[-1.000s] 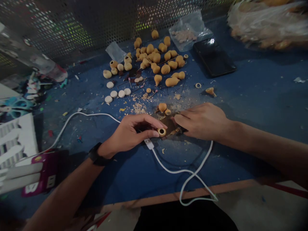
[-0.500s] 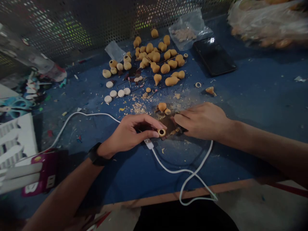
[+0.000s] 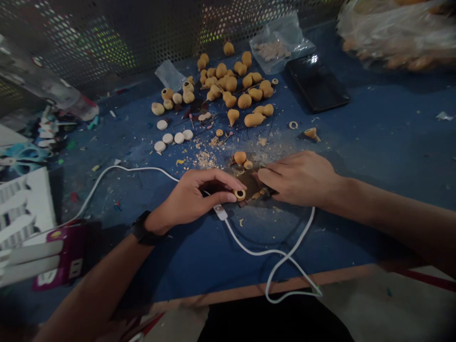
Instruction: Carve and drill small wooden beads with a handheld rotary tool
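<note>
My left hand point(image 3: 194, 195), with a dark band on its wrist, pinches a small cut gourd piece point(image 3: 240, 195) between thumb and forefinger. The dark round hole of the piece faces up toward me. To the right, my right hand point(image 3: 301, 179) is closed with its fingers curled down near the table. What it grips is mostly hidden; a dark end point(image 3: 270, 191) shows below the fingers. Between the hands lies a brownish patch with small bits on it. Just beyond it are an orange-tan gourd point(image 3: 240, 157) and a smaller cut piece point(image 3: 248, 165).
Many small gourds point(image 3: 244, 101) lie at the back, beside white discs point(image 3: 179, 138) and shavings point(image 3: 205, 159). A black tablet-like device point(image 3: 318, 84) is back right. A white cable point(image 3: 245, 247) loops toward the front edge. Blue scissors point(image 3: 26, 158) and a purple box point(image 3: 69, 256) are left.
The gourd piece in my left hand has tilted and shifted very slightly. Both hands stay in nearly the same place.
</note>
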A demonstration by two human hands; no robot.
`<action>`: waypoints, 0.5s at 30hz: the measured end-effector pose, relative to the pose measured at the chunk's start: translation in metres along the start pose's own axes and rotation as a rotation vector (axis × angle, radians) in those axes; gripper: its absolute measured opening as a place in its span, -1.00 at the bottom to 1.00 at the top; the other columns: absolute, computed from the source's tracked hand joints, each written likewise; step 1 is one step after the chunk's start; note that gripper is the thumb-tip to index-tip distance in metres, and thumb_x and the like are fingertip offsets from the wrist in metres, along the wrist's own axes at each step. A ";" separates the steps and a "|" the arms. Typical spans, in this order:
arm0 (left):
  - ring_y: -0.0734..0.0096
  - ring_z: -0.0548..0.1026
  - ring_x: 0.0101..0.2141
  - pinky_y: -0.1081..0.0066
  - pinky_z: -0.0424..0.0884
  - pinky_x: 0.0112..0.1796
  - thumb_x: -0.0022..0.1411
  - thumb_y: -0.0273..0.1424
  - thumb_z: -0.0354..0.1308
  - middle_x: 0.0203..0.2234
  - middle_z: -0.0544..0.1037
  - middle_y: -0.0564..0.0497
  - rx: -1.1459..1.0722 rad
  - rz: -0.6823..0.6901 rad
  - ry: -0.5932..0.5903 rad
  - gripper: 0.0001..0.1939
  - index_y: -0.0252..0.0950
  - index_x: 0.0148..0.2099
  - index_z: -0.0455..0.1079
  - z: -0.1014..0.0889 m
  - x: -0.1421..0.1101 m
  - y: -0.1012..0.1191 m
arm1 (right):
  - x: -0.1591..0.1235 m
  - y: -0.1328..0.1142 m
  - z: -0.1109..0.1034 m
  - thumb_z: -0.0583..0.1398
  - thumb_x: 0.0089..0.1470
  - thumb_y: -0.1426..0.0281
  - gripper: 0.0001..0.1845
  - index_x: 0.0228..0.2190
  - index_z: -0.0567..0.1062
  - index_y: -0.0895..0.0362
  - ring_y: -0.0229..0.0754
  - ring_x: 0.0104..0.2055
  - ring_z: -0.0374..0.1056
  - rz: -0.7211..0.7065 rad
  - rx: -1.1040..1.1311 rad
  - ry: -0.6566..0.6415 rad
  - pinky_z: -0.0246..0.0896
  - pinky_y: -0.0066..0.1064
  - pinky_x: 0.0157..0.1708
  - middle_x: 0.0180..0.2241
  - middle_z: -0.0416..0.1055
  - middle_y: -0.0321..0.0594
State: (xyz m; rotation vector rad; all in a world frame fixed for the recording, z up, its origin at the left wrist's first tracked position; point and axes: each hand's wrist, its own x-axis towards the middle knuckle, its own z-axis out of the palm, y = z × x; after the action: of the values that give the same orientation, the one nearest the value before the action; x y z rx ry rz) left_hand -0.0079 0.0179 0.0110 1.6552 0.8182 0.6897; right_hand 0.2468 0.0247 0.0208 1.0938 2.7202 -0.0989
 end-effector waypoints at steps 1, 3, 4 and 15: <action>0.35 0.72 -0.25 0.49 0.66 -0.22 0.30 -0.32 0.43 -0.22 0.76 -0.11 0.006 -0.002 0.016 -0.84 -0.29 -0.13 0.66 0.000 0.000 0.000 | 0.000 0.000 0.000 0.06 0.27 0.51 -0.66 -0.11 0.62 0.16 -0.01 -0.38 0.46 -0.003 0.006 0.004 -0.16 -0.25 -0.42 -0.36 0.62 -0.04; 0.37 0.71 -0.27 0.52 0.64 -0.25 0.29 -0.32 0.43 -0.24 0.75 -0.10 0.016 -0.002 0.034 -0.82 -0.28 -0.09 0.67 0.000 0.000 -0.001 | -0.001 0.001 0.002 0.06 0.27 0.52 -0.67 -0.11 0.61 0.17 0.00 -0.38 0.46 -0.023 0.002 0.026 -0.18 -0.25 -0.42 -0.36 0.62 -0.03; 0.38 0.71 -0.27 0.52 0.63 -0.27 0.30 -0.32 0.43 -0.24 0.75 -0.10 0.024 0.006 0.035 -0.81 -0.28 -0.08 0.67 0.000 0.000 -0.001 | -0.001 0.001 0.003 0.06 0.27 0.52 -0.67 -0.11 0.60 0.18 -0.01 -0.39 0.46 -0.032 -0.006 0.039 -0.19 -0.25 -0.43 -0.37 0.62 -0.03; 0.29 0.73 -0.21 0.39 0.67 -0.14 0.28 -0.39 0.43 -0.21 0.77 -0.11 0.089 0.112 0.010 -0.89 -0.21 -0.13 0.72 -0.001 0.003 0.004 | -0.001 0.002 0.004 0.02 0.27 0.52 -0.63 -0.10 0.59 0.16 -0.03 -0.40 0.46 -0.048 -0.047 0.028 -0.23 -0.23 -0.46 -0.38 0.62 -0.05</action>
State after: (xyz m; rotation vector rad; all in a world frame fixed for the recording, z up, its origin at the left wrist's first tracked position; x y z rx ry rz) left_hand -0.0060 0.0202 0.0153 1.7899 0.7773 0.7494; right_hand 0.2498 0.0250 0.0176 1.0250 2.7600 -0.0272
